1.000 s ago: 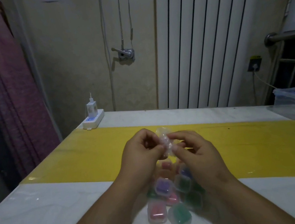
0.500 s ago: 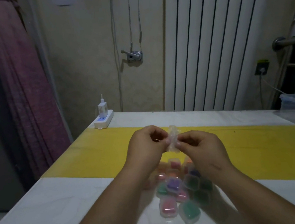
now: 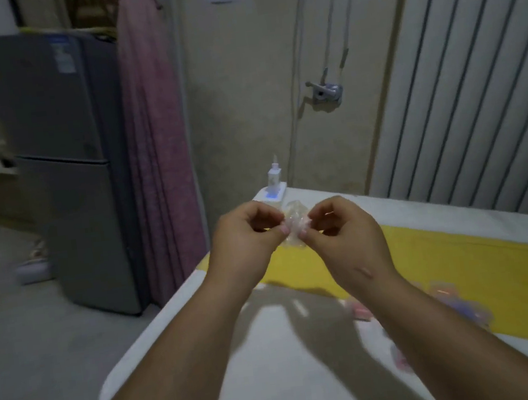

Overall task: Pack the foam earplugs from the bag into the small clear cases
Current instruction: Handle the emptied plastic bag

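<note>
Shifted leftward since earlier, the small clear case (image 3: 297, 225) is being pinched by left hand (image 3: 246, 231) and right hand (image 3: 342, 233), just before the power strip (image 3: 273, 195); seemingly being closed, a firm snap being needed next.

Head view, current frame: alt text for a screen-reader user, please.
The left hand and right hand pinch a small clear case between them above a white table with a yellow strip. Blurred coloured cases lie at the right; a grey fridge stands at left.
</note>
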A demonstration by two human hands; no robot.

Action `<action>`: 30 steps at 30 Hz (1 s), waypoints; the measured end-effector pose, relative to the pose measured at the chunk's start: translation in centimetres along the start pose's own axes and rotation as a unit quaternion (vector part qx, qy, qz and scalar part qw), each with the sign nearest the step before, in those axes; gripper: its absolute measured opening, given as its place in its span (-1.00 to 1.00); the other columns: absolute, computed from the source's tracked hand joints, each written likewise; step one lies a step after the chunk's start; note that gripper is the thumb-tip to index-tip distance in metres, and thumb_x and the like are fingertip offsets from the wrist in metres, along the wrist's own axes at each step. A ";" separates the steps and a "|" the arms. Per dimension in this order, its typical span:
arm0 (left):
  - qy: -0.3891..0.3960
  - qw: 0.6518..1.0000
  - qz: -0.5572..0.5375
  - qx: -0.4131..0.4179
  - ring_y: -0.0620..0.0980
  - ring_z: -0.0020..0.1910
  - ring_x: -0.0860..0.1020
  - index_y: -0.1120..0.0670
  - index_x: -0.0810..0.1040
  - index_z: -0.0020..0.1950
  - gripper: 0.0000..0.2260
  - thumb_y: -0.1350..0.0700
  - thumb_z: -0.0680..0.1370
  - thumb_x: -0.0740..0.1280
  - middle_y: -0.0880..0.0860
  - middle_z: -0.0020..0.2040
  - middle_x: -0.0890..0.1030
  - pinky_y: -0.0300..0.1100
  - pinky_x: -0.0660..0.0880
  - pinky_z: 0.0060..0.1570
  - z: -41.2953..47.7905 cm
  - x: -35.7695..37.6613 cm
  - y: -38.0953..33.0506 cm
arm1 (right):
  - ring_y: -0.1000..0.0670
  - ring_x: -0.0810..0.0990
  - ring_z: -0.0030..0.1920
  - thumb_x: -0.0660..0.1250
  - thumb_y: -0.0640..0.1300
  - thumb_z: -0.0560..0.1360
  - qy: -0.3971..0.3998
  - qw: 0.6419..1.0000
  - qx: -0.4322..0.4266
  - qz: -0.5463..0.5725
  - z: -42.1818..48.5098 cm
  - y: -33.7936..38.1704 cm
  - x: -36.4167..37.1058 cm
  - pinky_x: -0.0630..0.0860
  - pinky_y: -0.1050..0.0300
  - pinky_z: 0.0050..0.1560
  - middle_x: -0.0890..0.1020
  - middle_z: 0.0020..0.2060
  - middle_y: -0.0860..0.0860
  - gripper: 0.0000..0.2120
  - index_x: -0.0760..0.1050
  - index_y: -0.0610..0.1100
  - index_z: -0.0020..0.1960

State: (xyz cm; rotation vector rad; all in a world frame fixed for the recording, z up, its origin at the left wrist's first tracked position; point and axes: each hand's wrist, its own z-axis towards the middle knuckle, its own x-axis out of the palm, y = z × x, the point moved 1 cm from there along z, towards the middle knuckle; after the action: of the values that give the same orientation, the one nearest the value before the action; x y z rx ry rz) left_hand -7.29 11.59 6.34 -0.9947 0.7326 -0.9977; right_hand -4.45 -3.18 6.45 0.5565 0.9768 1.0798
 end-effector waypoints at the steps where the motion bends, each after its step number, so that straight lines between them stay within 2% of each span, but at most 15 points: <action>1: -0.011 1.000 0.009 -0.001 -0.21 -0.36 0.56 0.08 0.62 -0.24 -0.84 0.32 0.41 0.50 -0.04 -0.33 0.65 -0.29 0.52 -0.26 0.0 -1.6 0.2 | 0.07 0.62 -0.20 0.50 -0.07 0.41 0.011 1.000 -0.005 -0.001 -0.1 0.6 1.4 0.55 0.09 -0.15 0.65 -0.28 0.11 -0.86 0.54 0.01 -0.22; 4: -0.043 0.999 0.022 -0.016 -0.14 -0.35 0.58 0.13 0.64 -0.20 -0.89 0.32 0.42 0.49 0.04 -0.31 0.66 -0.29 0.53 -0.30 -0.3 -6.5 0.9 | 0.10 0.63 -0.22 0.50 -0.10 0.40 0.057 0.998 -0.011 0.005 -0.4 2.4 5.7 0.55 0.11 -0.13 0.66 -0.32 0.10 -0.89 0.59 0.00 -0.26; 7: -0.075 0.996 0.031 -0.033 0.07 -0.22 0.67 0.09 0.66 -0.21 -0.88 0.29 0.41 0.51 0.06 -0.27 0.70 -0.06 0.65 -0.14 -0.6 -11.2 2.1 | 0.10 0.64 -0.22 0.48 -0.13 0.42 0.107 0.994 -0.027 -0.002 -1.1 4.0 10.1 0.55 0.14 -0.12 0.67 -0.31 0.13 -0.85 0.58 0.07 -0.27; 9: -0.100 0.992 0.061 -0.039 0.01 -0.18 0.68 0.08 0.67 -0.19 -0.89 0.27 0.41 0.52 0.02 -0.25 0.71 -0.02 0.65 -0.07 -1.0 -14.2 3.2 | 0.09 0.65 -0.22 0.46 -0.14 0.43 0.139 0.990 -0.038 -0.010 -1.7 4.9 13.1 0.55 0.17 -0.13 0.67 -0.31 0.12 -0.82 0.57 0.10 -0.27; 12: -0.137 0.986 0.072 -0.060 0.00 -0.17 0.68 0.08 0.68 -0.20 -0.89 0.28 0.40 0.52 0.03 -0.24 0.71 0.04 0.64 -0.03 -1.8 -18.2 5.0 | 0.10 0.65 -0.20 0.46 -0.13 0.43 0.183 0.982 -0.049 -0.023 -2.7 6.2 17.3 0.53 0.20 -0.14 0.68 -0.28 0.11 -0.90 0.61 0.06 -0.21; 14: -0.157 0.982 0.070 -0.077 -0.02 -0.22 0.65 0.07 0.66 -0.23 -0.86 0.30 0.40 0.51 0.07 -0.24 0.70 0.04 0.64 -0.04 -2.5 -20.5 6.1 | 0.08 0.64 -0.19 0.46 -0.12 0.42 0.214 0.975 -0.050 -0.039 -3.3 6.9 19.8 0.50 0.22 -0.17 0.66 -0.29 0.09 -0.95 0.63 0.01 -0.19; 17: -0.183 0.974 0.080 -0.105 -0.11 -0.30 0.60 0.05 0.64 -0.24 -0.83 0.31 0.41 0.51 0.03 -0.29 0.67 -0.06 0.62 -0.13 -3.7 -23.7 7.8 | 0.04 0.65 -0.18 0.46 -0.11 0.41 0.275 0.957 -0.052 -0.081 -4.1 7.9 23.7 0.52 0.20 -0.16 0.64 -0.28 0.09 -0.89 0.56 0.02 -0.25; 20: -0.195 0.963 0.108 -0.149 -0.04 -0.30 0.60 0.07 0.64 -0.22 -0.87 0.29 0.41 0.51 0.06 -0.29 0.66 -0.13 0.61 -0.23 -4.8 -26.4 9.7 | -0.04 0.66 -0.18 0.46 -0.09 0.39 0.340 0.930 -0.061 -0.126 -5.0 8.8 27.0 0.64 0.01 -0.12 0.65 -0.20 0.04 -0.89 0.52 0.02 -0.23; 24: -0.206 0.952 0.126 -0.186 -0.02 -0.37 0.56 0.07 0.63 -0.25 -0.86 0.29 0.41 0.51 0.07 -0.36 0.63 -0.04 0.61 -0.20 -6.1 -28.8 11.9 | -0.04 0.64 -0.15 0.45 -0.12 0.43 0.410 0.881 -0.092 -0.217 -5.9 9.9 30.1 0.65 -0.01 -0.10 0.66 -0.15 -0.01 -0.88 0.55 0.03 -0.23; 27: -0.217 0.947 0.125 -0.202 -0.02 -0.37 0.56 0.07 0.62 -0.25 -0.85 0.29 0.42 0.50 0.04 -0.37 0.62 -0.07 0.60 -0.20 -6.5 -30.0 13.0 | -0.05 0.67 -0.17 0.42 -0.17 0.46 0.443 0.861 -0.079 -0.235 -6.3 10.2 31.8 0.66 -0.01 -0.10 0.67 -0.22 -0.04 -0.87 0.57 0.01 -0.23; 30: -0.218 0.942 0.135 -0.216 -0.02 -0.32 0.58 0.05 0.62 -0.23 -0.85 0.28 0.44 0.48 0.03 -0.31 0.64 -0.12 0.60 -0.20 -6.6 -30.9 13.7 | -0.07 0.68 -0.14 0.40 -0.21 0.46 0.464 0.848 -0.072 -0.246 -6.6 10.1 33.2 0.66 -0.03 -0.04 0.68 -0.20 -0.06 -0.92 0.59 -0.05 -0.16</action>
State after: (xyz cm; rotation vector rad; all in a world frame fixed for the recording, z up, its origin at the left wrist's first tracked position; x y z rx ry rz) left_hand -20.14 40.61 -6.97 -1.3963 0.7007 -0.3538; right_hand -10.45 30.70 -1.49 -0.4113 1.7397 0.9187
